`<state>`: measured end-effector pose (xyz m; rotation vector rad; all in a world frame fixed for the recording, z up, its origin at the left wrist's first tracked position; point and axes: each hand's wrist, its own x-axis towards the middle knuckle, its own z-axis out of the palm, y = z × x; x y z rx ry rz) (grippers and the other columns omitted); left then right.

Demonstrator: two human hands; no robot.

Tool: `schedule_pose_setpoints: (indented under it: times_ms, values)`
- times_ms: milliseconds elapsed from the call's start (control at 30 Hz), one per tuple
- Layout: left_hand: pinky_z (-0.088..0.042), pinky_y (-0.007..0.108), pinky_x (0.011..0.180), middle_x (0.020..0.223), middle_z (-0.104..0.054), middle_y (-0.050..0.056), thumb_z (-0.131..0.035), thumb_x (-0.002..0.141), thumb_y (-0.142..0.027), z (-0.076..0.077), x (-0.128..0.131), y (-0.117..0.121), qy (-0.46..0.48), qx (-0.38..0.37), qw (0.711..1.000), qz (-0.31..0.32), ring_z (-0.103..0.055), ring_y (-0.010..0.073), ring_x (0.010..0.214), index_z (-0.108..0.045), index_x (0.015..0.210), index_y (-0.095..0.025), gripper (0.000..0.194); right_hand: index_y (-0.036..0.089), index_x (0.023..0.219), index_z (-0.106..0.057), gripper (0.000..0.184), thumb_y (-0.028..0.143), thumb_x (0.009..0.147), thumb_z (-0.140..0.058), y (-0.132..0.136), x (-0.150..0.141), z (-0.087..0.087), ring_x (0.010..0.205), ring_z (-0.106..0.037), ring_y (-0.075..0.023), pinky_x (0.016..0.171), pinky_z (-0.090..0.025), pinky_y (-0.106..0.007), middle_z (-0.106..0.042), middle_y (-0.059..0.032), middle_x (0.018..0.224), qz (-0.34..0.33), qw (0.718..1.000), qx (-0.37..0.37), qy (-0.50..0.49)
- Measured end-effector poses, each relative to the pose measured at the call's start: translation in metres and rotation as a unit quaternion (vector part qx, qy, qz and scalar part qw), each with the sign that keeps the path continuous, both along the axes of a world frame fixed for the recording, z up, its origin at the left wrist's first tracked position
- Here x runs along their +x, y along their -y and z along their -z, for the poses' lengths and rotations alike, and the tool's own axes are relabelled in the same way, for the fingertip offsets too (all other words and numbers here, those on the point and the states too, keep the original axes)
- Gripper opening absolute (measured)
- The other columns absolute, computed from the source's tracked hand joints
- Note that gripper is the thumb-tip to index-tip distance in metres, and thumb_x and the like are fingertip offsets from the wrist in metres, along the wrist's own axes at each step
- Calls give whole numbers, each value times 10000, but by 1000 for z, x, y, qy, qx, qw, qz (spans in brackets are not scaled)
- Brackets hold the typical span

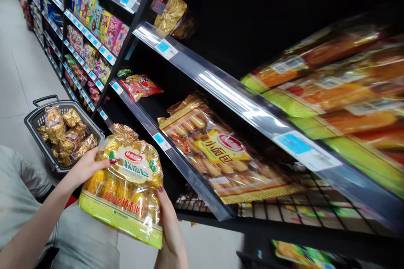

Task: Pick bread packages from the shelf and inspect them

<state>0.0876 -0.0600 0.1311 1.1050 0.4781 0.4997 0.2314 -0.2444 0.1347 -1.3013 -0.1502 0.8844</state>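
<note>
Between my two hands is a bag of soft bread (126, 185), a clear and yellow-green pack tied with gold at its top. My left hand (90, 164) grips its upper left side, the thumb lying across the front. On the lower right side my right hand (170, 210) holds the pack's edge, with most of its fingers hidden behind it. To the left, a dark shopping basket (31, 128) on the floor holds several gold-wrapped bread packs (71, 134). On the shelf to the right lies a bag of small breads (217, 151).
A metal shelf rail (227, 88) with price tags slants across the right side. Long bread packs (341, 88) lie blurred above it. A red snack bag (140, 87) sits further back. Shelves of boxed snacks (97, 19) line the aisle floor (19, 67) at left.
</note>
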Motion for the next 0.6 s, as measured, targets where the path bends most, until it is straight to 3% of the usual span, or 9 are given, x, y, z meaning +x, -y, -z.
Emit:
schedule_pose_setpoints:
  times_ms: [133,200,300,400,467,533,600]
  values:
    - [-495,395,944,1246,-639,110,-859,583,-230,8,4,-4,56,-9,997,43,-607,296,1120,-436,1366,-204,890,272,1297,-508,702,525,688,-750,-4,4,19,1239,-527,-317,995,-465,-427,-604,-58,1303,13,994,23,104]
    - [-500,392,937,1226,-645,110,-877,519,-206,14,5,-11,69,-14,997,28,-617,290,1100,-466,1330,-194,910,263,1328,-480,743,551,691,-734,-9,8,32,1305,-455,-322,1055,-404,-435,-532,-67,1385,22,988,31,152]
    - [-532,399,865,1127,-684,124,-886,431,-277,32,2,-30,8,-18,998,-65,-656,303,1007,-550,1205,-143,854,274,1385,-401,767,609,744,-655,-17,18,54,1251,-508,-320,995,-447,-451,-464,-103,1439,-6,986,18,166]
    - [-527,382,857,1151,-667,149,-841,514,-381,60,-9,-59,-90,-8,981,-174,-658,294,1007,-520,1191,-118,794,246,1361,-385,725,628,781,-594,-23,21,85,1098,-611,-316,904,-491,-479,-506,-160,1371,-36,980,-40,192]
    - [-493,386,910,1219,-625,163,-787,631,-401,82,-15,-81,-181,7,950,-254,-625,288,1079,-463,1246,-123,749,162,1312,-429,748,648,764,-580,-27,14,112,1131,-571,-366,960,-433,-547,-518,-217,1322,-16,956,-108,274]
    - [-447,441,964,1260,-585,178,-732,729,-406,103,-16,-103,-287,22,903,-320,-579,303,1145,-433,1280,-125,687,72,1264,-489,756,632,763,-566,-32,2,137,1219,-465,-431,1029,-326,-610,-494,-275,1319,-13,903,-172,394]
    - [-419,504,984,1259,-570,173,-674,804,-416,121,-11,-119,-375,44,855,-355,-556,313,1158,-442,1289,-129,609,77,1268,-515,646,546,824,-519,-37,-8,156,1274,-381,-429,1054,-273,-622,-470,-253,1353,-5,848,-187,496]
